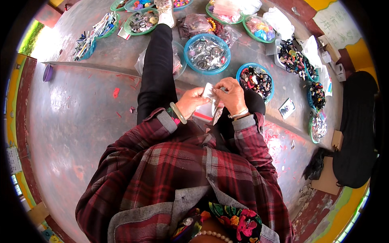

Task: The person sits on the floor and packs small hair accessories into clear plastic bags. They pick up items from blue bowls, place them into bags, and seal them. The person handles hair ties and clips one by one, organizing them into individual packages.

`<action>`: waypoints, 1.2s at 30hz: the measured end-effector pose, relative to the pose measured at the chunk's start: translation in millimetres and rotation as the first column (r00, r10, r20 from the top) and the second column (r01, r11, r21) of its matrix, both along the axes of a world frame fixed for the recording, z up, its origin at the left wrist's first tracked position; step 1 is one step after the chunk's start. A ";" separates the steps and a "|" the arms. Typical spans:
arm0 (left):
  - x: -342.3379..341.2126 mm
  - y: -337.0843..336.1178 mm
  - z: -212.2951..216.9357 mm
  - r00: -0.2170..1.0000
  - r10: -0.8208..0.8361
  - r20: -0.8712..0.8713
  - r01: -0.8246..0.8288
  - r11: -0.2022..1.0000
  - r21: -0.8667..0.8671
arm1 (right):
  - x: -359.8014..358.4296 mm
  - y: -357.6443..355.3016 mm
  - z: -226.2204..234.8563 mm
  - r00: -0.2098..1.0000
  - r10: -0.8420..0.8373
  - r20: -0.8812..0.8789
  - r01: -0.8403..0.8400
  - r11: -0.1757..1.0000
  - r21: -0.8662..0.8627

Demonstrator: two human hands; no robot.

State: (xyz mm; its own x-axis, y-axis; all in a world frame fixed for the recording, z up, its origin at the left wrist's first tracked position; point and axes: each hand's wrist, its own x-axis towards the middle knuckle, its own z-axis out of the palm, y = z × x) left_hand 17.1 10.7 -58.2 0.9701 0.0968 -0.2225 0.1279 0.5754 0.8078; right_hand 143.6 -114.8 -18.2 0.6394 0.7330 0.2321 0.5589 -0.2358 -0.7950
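In front of my lap I hold a small white packet (207, 106) with a red strip along its lower edge. My left hand (190, 102), with a pale bangle at its wrist, pinches the packet's left side between thumb and fingers. My right hand (231, 95) is closed at the packet's upper right edge, its fingertips pressed together there. Something small and brownish (218, 114) hangs below the right hand; what it is I cannot make out. Right beside that hand stands a blue basket (272, 87) of dark, mixed small items.
Ahead is a blue basket (186, 54) of clear-bagged pieces, with more baskets around it. A green basket (154, 28) stands near my outstretched left foot (166, 18). A step edge (101, 66) crosses the floor. Right lie a picture card (287, 108) and a long black case (356, 129).
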 end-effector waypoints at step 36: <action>2.8 5.8 8.4 1.000 0.000 -0.013 -0.001 0.998 -0.068 | -6.4 0.9 -11.6 0.988 0.033 -0.150 -0.029 0.999 0.030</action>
State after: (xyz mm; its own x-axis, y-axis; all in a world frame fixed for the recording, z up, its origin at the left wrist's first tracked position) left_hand 19.8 16.5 -49.7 0.9671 0.0811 -0.2410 0.1378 0.6293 0.7649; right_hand 137.2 -113.9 -29.8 0.6460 0.7475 0.1548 0.4388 -0.1976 -0.8766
